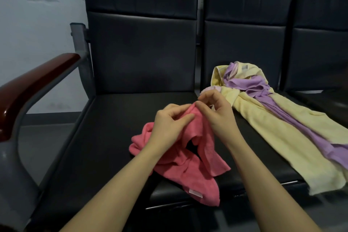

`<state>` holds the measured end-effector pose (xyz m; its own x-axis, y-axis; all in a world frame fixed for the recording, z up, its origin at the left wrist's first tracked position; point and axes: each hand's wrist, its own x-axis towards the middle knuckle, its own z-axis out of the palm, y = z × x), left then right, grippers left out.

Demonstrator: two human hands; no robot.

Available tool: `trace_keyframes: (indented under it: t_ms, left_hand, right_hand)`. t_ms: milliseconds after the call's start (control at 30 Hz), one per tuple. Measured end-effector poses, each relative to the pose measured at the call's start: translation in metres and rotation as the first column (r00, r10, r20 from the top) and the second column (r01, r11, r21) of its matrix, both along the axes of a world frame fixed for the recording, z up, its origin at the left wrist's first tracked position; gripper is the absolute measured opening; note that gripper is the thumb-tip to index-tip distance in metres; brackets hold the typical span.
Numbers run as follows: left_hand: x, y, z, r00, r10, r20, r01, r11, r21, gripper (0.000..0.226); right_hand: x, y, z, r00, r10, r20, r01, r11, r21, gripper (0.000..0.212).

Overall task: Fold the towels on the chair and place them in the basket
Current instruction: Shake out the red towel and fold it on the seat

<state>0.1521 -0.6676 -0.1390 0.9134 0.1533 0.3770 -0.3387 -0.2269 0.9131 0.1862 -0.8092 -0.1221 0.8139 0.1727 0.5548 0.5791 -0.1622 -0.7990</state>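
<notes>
The right edge cut off the purple towel (293, 117) and the third seat (320, 43). The yellow towel (282, 137) lay partly hidden under the purple one. The left hand (169, 122) covered part of the pink towel (180, 165). Its white label (195, 193) was too small to read.

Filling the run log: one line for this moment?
step: unfolding | left hand: pinches pink towel | right hand: pinches same towel | yellow towel, purple towel: unfolded on seat | basket: unseen
</notes>
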Motion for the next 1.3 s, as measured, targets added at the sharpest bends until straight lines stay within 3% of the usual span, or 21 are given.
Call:
trace_keyframes:
  t_ms: [167,267,367,467,667,800,900,1033,1100,1167,1233,1300]
  left_hand:
    - [0.004,0.006,0.007,0.981,0.19,-0.051,-0.191,0.981,-0.031,0.035]
    - [0.006,0.01,0.013,0.941,0.331,-0.075,-0.333,0.942,-0.025,0.027]
    - [0.003,0.014,0.02,0.924,0.379,-0.04,-0.378,0.925,0.048,0.023]
    - [-0.002,0.016,0.02,0.916,0.399,-0.031,-0.397,0.915,0.069,0.021]
    - [-0.007,0.026,0.02,0.958,0.284,-0.05,-0.286,0.956,-0.062,0.03]
    - [-0.012,0.035,0.017,0.974,0.224,-0.025,-0.222,0.974,0.052,0.037]
    - [-0.014,0.042,0.015,0.963,0.271,0.0,-0.268,0.953,0.14,0.044]
    - [-0.017,0.053,0.013,0.954,0.299,-0.026,-0.294,0.948,0.124,0.044]
    - [-0.02,0.06,0.01,0.955,0.294,-0.027,-0.288,0.949,0.13,0.033]
    - [-0.026,0.067,0.007,0.959,0.282,-0.008,-0.279,0.951,0.137,0.025]
    - [-0.032,0.073,0.004,0.961,0.276,0.028,-0.277,0.949,0.152,0.024]
    - [-0.036,0.078,0.004,0.964,0.261,0.048,-0.265,0.946,0.188,0.021]
  right_hand:
    - [-0.009,0.005,-0.018,0.939,-0.256,0.23,0.267,0.963,-0.017,0.006]
    - [-0.021,0.008,-0.035,0.912,-0.279,0.3,0.322,0.941,-0.102,0.011]
    - [-0.033,0.018,-0.044,0.949,-0.22,0.224,0.271,0.934,-0.232,0.026]
    - [-0.039,0.031,-0.047,0.964,-0.231,0.129,0.257,0.935,-0.245,0.038]
    - [-0.048,0.029,-0.028,0.972,-0.213,0.103,0.217,0.976,-0.028,0.032]
    - [-0.048,0.016,-0.013,0.99,-0.136,0.025,0.133,0.987,0.094,0.021]
    - [-0.043,0.007,-0.009,0.989,-0.11,-0.096,0.124,0.979,0.161,0.023]
    - [-0.04,-0.005,-0.006,0.962,0.019,-0.274,0.063,0.956,0.285,0.027]
    - [-0.04,-0.009,-0.01,0.954,0.061,-0.293,0.007,0.975,0.224,0.041]
    - [-0.039,-0.012,-0.015,0.977,-0.023,-0.213,0.027,0.999,0.017,0.051]
    - [-0.04,-0.011,-0.016,0.99,-0.104,-0.097,0.094,0.991,-0.097,0.044]
    - [-0.044,-0.008,-0.013,0.988,-0.154,0.013,0.155,0.983,-0.103,0.028]
